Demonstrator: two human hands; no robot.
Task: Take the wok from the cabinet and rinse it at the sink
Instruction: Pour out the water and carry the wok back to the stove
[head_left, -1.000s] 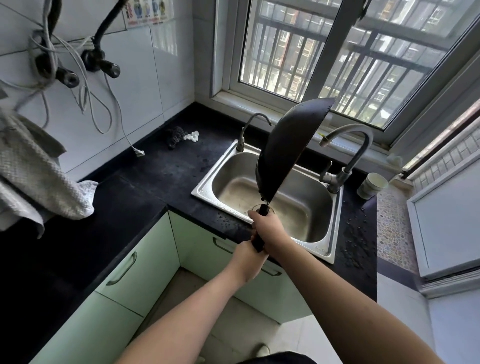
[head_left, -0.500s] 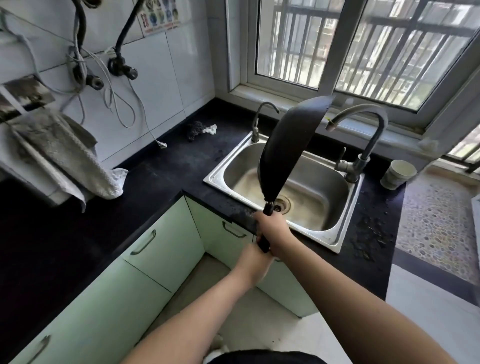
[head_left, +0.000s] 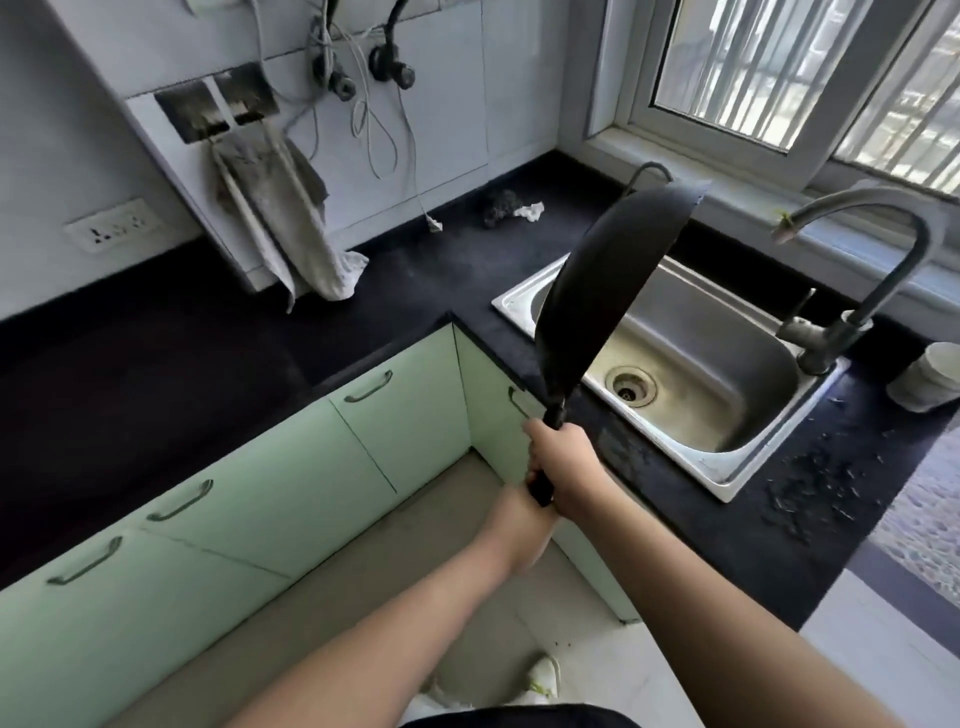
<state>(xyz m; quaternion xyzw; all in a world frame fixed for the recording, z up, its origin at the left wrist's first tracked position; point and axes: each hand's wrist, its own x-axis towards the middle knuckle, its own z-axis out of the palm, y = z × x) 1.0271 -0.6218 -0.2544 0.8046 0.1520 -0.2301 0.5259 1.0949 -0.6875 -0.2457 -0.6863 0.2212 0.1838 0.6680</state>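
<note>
Corner worktop (head_left: 415, 270), steel sink (head_left: 701, 332) at right: wok (head_left: 608, 291) edge-on, long axis rising from its handle up-right over the basin's left rim, right hand (head_left: 563, 460) clamped high on the handle, left hand (head_left: 519, 530) clamped below, tap (head_left: 872, 260) beyond.

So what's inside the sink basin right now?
Only the drain shows in the sink; no dishes, no running water visible. The wok, held on edge, covers the basin's left part.

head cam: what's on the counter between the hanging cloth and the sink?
Head view: a dark scrubber with a white scrap against it, on the black counter between cloth and sink.
</note>
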